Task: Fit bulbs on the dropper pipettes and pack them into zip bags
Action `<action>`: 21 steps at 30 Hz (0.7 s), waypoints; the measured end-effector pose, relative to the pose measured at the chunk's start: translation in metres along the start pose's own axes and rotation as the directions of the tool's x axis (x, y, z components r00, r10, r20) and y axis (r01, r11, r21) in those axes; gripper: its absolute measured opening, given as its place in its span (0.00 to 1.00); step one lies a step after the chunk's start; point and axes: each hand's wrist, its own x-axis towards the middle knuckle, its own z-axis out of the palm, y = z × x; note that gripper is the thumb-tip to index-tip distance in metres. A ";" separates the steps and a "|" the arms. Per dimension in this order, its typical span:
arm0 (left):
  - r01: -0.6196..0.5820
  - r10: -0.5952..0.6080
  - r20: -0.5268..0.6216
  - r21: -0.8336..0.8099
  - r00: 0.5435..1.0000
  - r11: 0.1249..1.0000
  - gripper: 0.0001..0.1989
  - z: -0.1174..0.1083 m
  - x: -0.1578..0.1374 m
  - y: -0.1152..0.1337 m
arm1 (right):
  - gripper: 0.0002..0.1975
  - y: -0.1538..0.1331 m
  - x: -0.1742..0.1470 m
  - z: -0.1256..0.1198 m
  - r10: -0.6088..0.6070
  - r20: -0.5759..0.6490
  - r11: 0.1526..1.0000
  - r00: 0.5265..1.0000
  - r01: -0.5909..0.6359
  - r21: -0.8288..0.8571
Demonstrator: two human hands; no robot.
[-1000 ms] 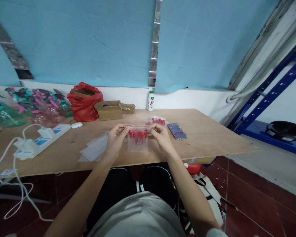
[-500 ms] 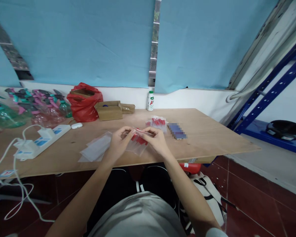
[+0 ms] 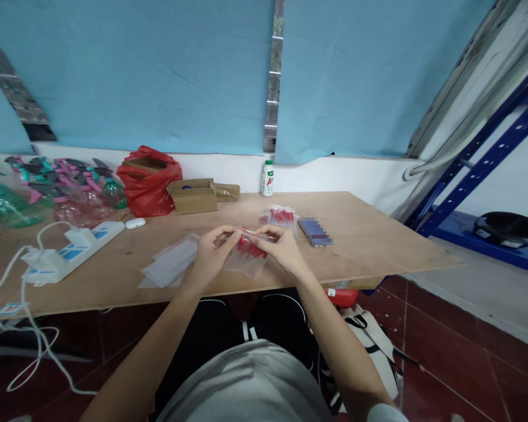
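Both hands meet above the table's front middle, fingers pinched on a clear plastic bag (image 3: 260, 236) with something red in it. My left hand (image 3: 215, 246) grips its left end, and my right hand (image 3: 281, 247) grips the right end. Under the hands lie clear bags with red-ended pieces (image 3: 249, 255), whose kind is too small to tell. Left of my left hand is a loose stack of flat clear plastic bags (image 3: 171, 262). Just beyond my right hand rests a pile of filled bags (image 3: 282, 215) with red pieces.
A phone (image 3: 315, 232) lies right of the pile. Along the back stand a white bottle (image 3: 267, 179), an open cardboard box (image 3: 194, 197) and a red plastic bag (image 3: 148, 184). Spray bottles (image 3: 83, 196) crowd the left, behind a power strip (image 3: 81, 249) with white cables.
The hands stay pinched at nearly the same spot on the bag. The whole view has shifted very slightly; nothing else visibly differs.
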 end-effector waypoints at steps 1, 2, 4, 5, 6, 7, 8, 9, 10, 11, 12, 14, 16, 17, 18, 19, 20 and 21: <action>-0.001 0.001 -0.002 -0.002 1.000 1.000 0.13 0.000 0.000 0.001 | 0.14 0.000 0.000 0.000 0.000 0.000 1.000 1.000 0.000 0.006; -0.001 0.001 -0.003 -0.003 1.000 1.000 0.13 0.001 0.000 0.003 | 0.14 0.000 -0.001 0.001 -0.002 -0.002 1.000 1.000 0.002 0.011; -0.003 0.003 0.005 0.000 1.000 1.000 0.13 0.001 -0.001 0.005 | 0.15 0.000 -0.001 0.002 -0.010 -0.008 1.000 1.000 0.010 0.012; -0.008 0.008 0.009 0.003 1.000 1.000 0.13 0.002 -0.001 0.006 | 0.15 0.000 -0.001 0.002 -0.015 -0.010 1.000 1.000 0.015 0.007; -0.014 0.014 0.014 0.005 1.000 1.000 0.13 0.002 -0.001 0.007 | 0.15 0.001 -0.001 0.002 -0.021 -0.011 1.000 1.000 0.021 -0.001; -0.022 0.022 0.017 0.005 1.000 1.000 0.13 0.002 -0.001 0.007 | 0.15 0.001 -0.001 0.002 -0.028 -0.014 1.000 1.000 0.028 -0.013; -0.029 0.029 0.020 0.005 0.999 1.000 0.13 0.003 -0.001 0.007 | 0.15 0.001 -0.001 0.002 -0.033 -0.018 0.999 0.999 0.033 -0.028; -0.034 0.034 0.022 0.005 0.999 0.999 0.13 0.003 0.000 0.007 | 0.14 0.001 -0.001 0.002 -0.037 -0.020 0.998 0.999 0.036 -0.042; -0.037 0.037 0.023 0.005 0.999 0.999 0.13 0.003 0.000 0.007 | 0.14 0.000 -0.001 0.002 -0.040 -0.021 0.998 0.999 0.039 -0.057; -0.040 0.040 0.024 0.005 0.999 0.999 0.13 0.004 0.000 0.007 | 0.14 0.000 -0.001 0.002 -0.045 -0.021 0.997 0.999 0.043 -0.071; -0.044 0.043 0.024 0.005 0.999 0.999 0.13 0.004 0.000 0.006 | 0.13 -0.001 -0.001 0.002 -0.050 -0.020 0.995 0.999 0.049 -0.082; -0.055 0.055 0.028 0.004 0.998 0.998 0.13 0.004 0.000 0.006 | 0.13 -0.003 -0.002 0.002 -0.068 -0.013 0.993 0.998 0.066 -0.095; -0.065 0.065 0.039 0.001 0.997 0.998 0.13 0.004 0.000 0.006 | 0.13 -0.004 -0.002 0.003 -0.087 -0.002 0.991 0.996 0.086 -0.098; -0.067 0.067 0.045 0.002 0.997 0.998 0.13 0.004 -0.001 0.006 | 0.13 -0.005 -0.002 0.004 -0.091 0.004 0.991 0.996 0.091 -0.098; -0.068 0.067 0.050 0.004 0.996 0.998 0.13 0.004 -0.001 0.006 | 0.14 -0.006 -0.003 0.005 -0.093 0.008 0.991 0.996 0.093 -0.097; -0.067 0.066 0.055 0.009 0.996 0.998 0.13 0.004 -0.001 0.006 | 0.15 -0.006 -0.003 0.005 -0.093 0.009 0.991 0.996 0.093 -0.097; -0.068 0.067 0.059 0.015 0.996 0.998 0.13 0.003 -0.001 0.006 | 0.16 -0.006 -0.003 0.006 -0.091 0.007 0.991 0.996 0.091 -0.095; -0.069 0.067 0.063 0.022 0.996 0.997 0.13 0.003 -0.001 0.005 | 0.16 -0.006 -0.003 0.006 -0.089 0.003 0.991 0.996 0.089 -0.095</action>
